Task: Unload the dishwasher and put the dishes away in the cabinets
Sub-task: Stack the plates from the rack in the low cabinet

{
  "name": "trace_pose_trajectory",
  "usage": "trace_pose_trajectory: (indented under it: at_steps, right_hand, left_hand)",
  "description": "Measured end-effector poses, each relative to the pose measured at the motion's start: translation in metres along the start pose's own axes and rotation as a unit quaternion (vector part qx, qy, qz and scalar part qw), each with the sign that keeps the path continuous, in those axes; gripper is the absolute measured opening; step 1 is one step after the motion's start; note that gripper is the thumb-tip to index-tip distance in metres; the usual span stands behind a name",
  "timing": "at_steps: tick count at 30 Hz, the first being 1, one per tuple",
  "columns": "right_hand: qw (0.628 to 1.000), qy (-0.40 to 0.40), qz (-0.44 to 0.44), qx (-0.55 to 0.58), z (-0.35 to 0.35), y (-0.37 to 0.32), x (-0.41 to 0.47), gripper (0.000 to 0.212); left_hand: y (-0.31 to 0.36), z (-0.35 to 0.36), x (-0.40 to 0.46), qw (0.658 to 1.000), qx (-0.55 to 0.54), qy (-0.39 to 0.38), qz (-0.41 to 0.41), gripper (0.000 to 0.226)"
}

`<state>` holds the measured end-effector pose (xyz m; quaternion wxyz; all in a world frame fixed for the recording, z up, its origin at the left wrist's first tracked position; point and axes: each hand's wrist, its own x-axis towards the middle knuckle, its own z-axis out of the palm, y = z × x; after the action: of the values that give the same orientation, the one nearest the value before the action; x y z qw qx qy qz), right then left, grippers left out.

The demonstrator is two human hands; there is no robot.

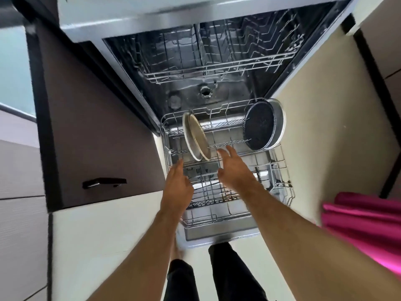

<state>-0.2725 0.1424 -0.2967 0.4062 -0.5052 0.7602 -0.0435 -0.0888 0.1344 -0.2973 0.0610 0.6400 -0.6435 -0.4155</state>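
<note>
Both hands reach down over the pulled-out wire lower rack of the open stainless-steel dishwasher. Left hand: fingers straight and together, tips at the rack's left edge just below the 2 plates, holding nothing; contact with the wire cannot be told. Right hand: fingers extended and slightly spread, thumb apart, tips just beside the lower rim of the plates, gripping nothing.

2 pale round metal plates stand on edge, leaning against each other, in the tines at the rack's back left. At the back right, a dark round non-stick pan stands on edge, with a grey round metal tin directly behind it, touching.

Wire upper rack sits inside the tub, no dishes visible in it. Brown cabinet door with a black handle to the left. Bright pink cloth at the right edge.
</note>
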Motion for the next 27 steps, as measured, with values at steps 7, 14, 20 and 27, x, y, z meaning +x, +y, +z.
trace_pose_trajectory:
  at_steps: [7,14,20,27]
  right_hand:
    - [1.000,-0.017,-0.022,-0.013,0.025,0.015,0.066,0.081]
    - [1.000,-0.011,-0.026,0.009,0.051,0.015,0.130,0.083]
    - [0.998,-0.005,-0.058,0.002,0.067,0.010,0.168,0.078]
    - [0.998,0.012,-0.067,-0.011,0.082,0.009,0.184,0.067]
  left_hand:
    - [-0.003,0.019,0.054,0.997,-0.047,0.030,-0.057,0.060]
    - [-0.028,0.039,0.107,0.996,-0.017,0.009,-0.085,0.064]
    - [-0.030,0.051,0.155,0.991,-0.065,0.029,-0.114,0.063]
    - [-0.023,0.072,0.188,0.980,-0.134,0.026,-0.146,0.048]
